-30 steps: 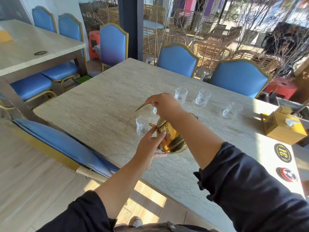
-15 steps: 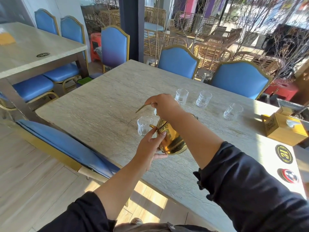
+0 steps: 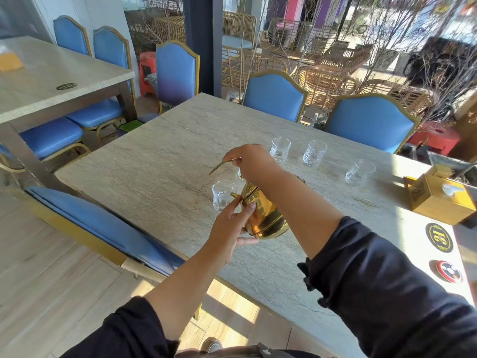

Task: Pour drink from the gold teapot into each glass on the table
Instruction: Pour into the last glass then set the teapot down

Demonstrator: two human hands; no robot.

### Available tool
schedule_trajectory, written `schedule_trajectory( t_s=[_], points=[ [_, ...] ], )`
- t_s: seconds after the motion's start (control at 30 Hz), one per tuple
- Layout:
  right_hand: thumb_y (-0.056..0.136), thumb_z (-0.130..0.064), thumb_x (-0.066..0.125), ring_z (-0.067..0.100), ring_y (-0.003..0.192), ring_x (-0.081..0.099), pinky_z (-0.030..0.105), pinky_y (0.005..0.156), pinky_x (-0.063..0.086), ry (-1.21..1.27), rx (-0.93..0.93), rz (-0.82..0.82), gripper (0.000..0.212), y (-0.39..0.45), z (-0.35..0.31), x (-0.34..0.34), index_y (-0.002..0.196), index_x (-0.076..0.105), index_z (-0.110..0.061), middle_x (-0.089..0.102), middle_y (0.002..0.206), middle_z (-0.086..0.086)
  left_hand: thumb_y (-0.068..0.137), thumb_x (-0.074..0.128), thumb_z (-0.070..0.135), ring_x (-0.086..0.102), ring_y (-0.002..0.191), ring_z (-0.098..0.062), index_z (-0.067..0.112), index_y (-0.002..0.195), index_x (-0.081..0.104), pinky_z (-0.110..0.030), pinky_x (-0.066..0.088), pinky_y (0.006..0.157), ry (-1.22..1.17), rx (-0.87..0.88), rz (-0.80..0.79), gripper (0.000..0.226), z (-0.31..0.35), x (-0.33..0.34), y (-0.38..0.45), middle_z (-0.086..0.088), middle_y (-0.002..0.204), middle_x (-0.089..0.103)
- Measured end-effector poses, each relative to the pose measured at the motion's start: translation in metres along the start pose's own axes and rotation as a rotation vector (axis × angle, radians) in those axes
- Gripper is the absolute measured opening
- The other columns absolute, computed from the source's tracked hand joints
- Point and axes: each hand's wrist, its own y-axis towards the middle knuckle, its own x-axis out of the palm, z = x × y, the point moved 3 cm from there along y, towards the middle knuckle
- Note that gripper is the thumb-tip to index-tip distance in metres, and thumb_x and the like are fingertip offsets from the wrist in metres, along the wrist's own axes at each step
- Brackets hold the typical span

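Note:
The gold teapot (image 3: 265, 215) stands near the middle of the stone table (image 3: 160, 161), leaning a little to the left. My left hand (image 3: 229, 226) grips its near side, thumb and fingers against the body. My right hand (image 3: 247, 160) is closed over its top, and a thin gold rod (image 3: 218, 167) sticks out leftward from the fingers. An empty clear glass (image 3: 222, 195) sits right beside the pot's left side. Another glass (image 3: 240, 174) is mostly hidden behind my right hand. Three more glasses (image 3: 280, 149), (image 3: 315, 152), (image 3: 360, 173) stand farther back.
A yellow tissue box (image 3: 438, 200) sits at the table's right edge, with a round number plaque (image 3: 438, 237) and a red coaster (image 3: 445, 271) in front of it. Blue chairs (image 3: 275, 96) ring the table. A second table (image 3: 38, 81) stands at left.

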Motion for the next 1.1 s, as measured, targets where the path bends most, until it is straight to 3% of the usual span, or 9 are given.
schedule_trajectory(
  t_s=[0.23,0.4,0.47,0.53,0.63,0.73,0.9,1.0,1.1],
  points=[
    [0.092,0.007,0.046,0.020,0.091,0.065,0.032,0.075,0.057,0.092,0.023,0.067,0.040,-0.010,0.005,0.001,0.113,0.067,-0.021,0.067,0.115,0.009,0.072,0.079,0.044,0.069,0.107,-0.032,0.030,0.144,0.046,-0.048,0.063,0.074,0.037,0.001,0.014,0.081,-0.001,-0.001,-0.001,-0.012,0.126,0.064],
    [0.095,-0.002,0.046,0.019,0.072,0.062,0.021,0.059,0.046,0.181,0.033,0.155,0.034,-0.033,0.021,0.006,0.113,0.067,-0.022,0.067,0.099,0.011,0.080,0.079,0.035,0.066,0.112,-0.027,0.031,0.145,0.049,-0.040,0.063,0.068,0.108,0.028,0.032,0.072,-0.007,-0.008,-0.002,-0.008,0.125,0.065],
    [0.096,-0.007,0.047,0.008,0.055,0.053,0.006,0.048,0.037,0.222,0.051,0.199,0.032,-0.043,0.029,0.011,0.115,0.065,-0.024,0.059,0.087,0.008,0.078,0.082,0.037,0.067,0.109,-0.020,0.033,0.145,0.049,-0.037,0.064,0.068,0.159,0.042,0.053,0.075,-0.008,-0.011,-0.003,-0.005,0.127,0.063],
    [0.095,-0.008,0.047,-0.002,0.051,0.043,0.004,0.045,0.031,0.283,0.088,0.246,0.034,-0.053,0.036,0.015,0.120,0.061,-0.026,0.052,0.083,0.002,0.075,0.084,0.038,0.068,0.104,-0.014,0.035,0.145,0.049,-0.036,0.064,0.071,0.226,0.053,0.067,0.079,-0.009,-0.014,-0.002,-0.004,0.132,0.058],
    [0.094,-0.011,0.052,0.003,0.057,0.050,0.013,0.054,0.039,0.398,0.204,0.281,0.041,-0.068,0.051,0.017,0.133,0.049,-0.023,0.052,0.076,-0.006,0.074,0.085,0.040,0.065,0.114,-0.022,0.039,0.144,0.049,-0.046,0.061,0.086,0.335,0.076,0.055,0.078,-0.010,-0.019,0.003,-0.003,0.142,0.052],
    [0.091,-0.014,0.056,0.017,0.059,0.056,0.028,0.057,0.045,0.560,0.335,0.259,0.023,-0.082,0.069,0.020,0.113,0.061,-0.017,0.059,0.067,-0.003,0.067,0.086,0.047,0.056,0.128,-0.026,0.042,0.139,0.055,-0.051,0.051,0.102,0.464,0.112,0.031,0.078,-0.009,-0.021,0.011,0.001,0.145,0.053],
    [0.091,-0.004,0.052,0.011,0.054,0.047,0.019,0.052,0.044,1.022,0.440,0.298,0.014,-0.105,0.096,0.029,0.084,0.052,-0.016,0.051,0.066,-0.003,0.064,0.088,0.044,0.045,0.138,-0.025,0.036,0.139,0.054,-0.054,0.037,0.114,0.556,0.121,-0.026,0.083,-0.007,-0.007,0.034,0.000,0.151,0.050],
    [0.090,-0.002,0.051,0.014,0.053,0.043,0.028,0.056,0.040,1.171,0.467,0.403,0.021,-0.112,0.114,0.031,0.077,0.044,-0.016,0.044,0.062,-0.001,0.066,0.085,0.045,0.048,0.137,-0.025,0.026,0.143,0.052,-0.048,0.038,0.113,0.593,0.137,-0.068,0.086,-0.005,0.011,0.055,-0.002,0.150,0.051],
    [0.092,-0.012,0.052,0.014,0.055,0.041,0.029,0.056,0.038,1.191,0.520,0.518,0.020,-0.116,0.130,0.031,0.077,0.041,-0.018,0.044,0.061,-0.002,0.077,0.081,0.041,0.057,0.126,-0.024,0.022,0.138,0.058,-0.040,0.046,0.103,0.693,0.161,-0.061,0.068,-0.006,0.035,0.077,-0.001,0.140,0.060]
  ],
)
